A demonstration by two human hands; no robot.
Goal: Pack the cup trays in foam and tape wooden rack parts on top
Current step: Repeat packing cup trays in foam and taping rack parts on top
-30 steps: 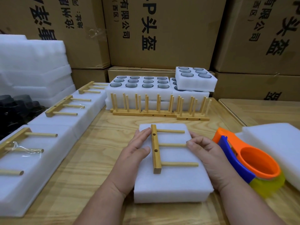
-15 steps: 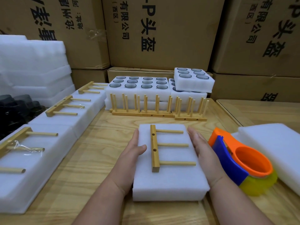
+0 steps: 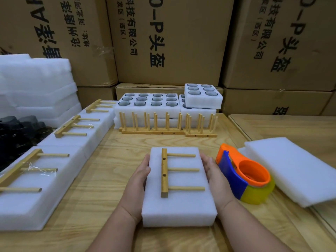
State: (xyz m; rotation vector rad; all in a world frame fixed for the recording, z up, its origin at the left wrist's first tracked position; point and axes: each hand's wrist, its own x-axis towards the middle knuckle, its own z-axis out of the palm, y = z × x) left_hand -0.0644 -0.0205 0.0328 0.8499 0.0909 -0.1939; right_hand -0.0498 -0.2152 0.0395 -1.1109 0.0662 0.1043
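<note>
A white foam block (image 3: 179,186) lies flat on the wooden table (image 3: 101,170), close to the near edge. On top of it rests a wooden rack part (image 3: 164,172), a short bar with three dowels pointing right; no tape shows across it. The left hand (image 3: 139,180) lies flat against the block's left side, fingers straight and together, and the right hand (image 3: 213,174) does the same on the right side. The fingertips of both sit against the foam wall, so whether they curl under the block cannot be told.

Just beside the right hand stands a tape dispenser (image 3: 244,174) (orange and blue, with a yellowish roll), and beyond it a stack of loose foam sheets (image 3: 291,168) runs off the right edge. Along the left, a row of finished foam packs (image 3: 60,160) carries more rack parts; clear tape glints on the nearest one, and that pack is cut off by the frame. At the back, foam cup trays (image 3: 151,104) hold dark-rimmed cups, partly screened by upright wooden racks (image 3: 168,124). Dark items (image 3: 16,131) at far left are too shadowed to identify. Printed cardboard boxes (image 3: 169,39) wall the rear.
</note>
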